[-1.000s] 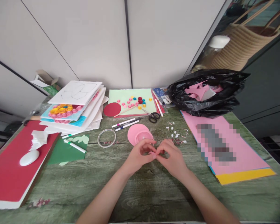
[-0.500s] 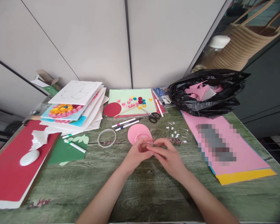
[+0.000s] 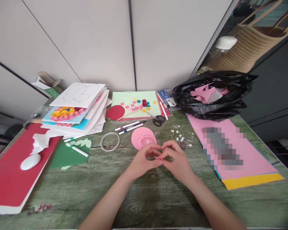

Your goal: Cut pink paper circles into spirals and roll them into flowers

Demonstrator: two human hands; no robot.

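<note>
A small pink piece (image 3: 156,157) lies right at the meeting point of the two hands, held above the surface (image 3: 153,198) near its middle. The grip of the right hand (image 3: 179,163) is closed at its tips, with thumb and forefinger pinched together on the right end of this piece. From there the piece reaches leftward into the hollow of the left hand (image 3: 142,163). The left thumb lies along its lower side, while the left forefinger arches over it, apart from the thumb; whether the left grip is also clamped on the piece cannot be told, since the fingers hide part of it. Just beyond the left fingers lies a large pink disc (image 3: 137,135), with a smaller pink round (image 3: 150,138) overlapping its near right part and a white square (image 3: 148,141) on that round. A roll of tape (image 3: 101,140) lies on the surface to the left of the discs, small white bits (image 3: 181,139) are scattered beyond the right hand, and black-handled scissors (image 3: 157,122) lie farther back.
</note>
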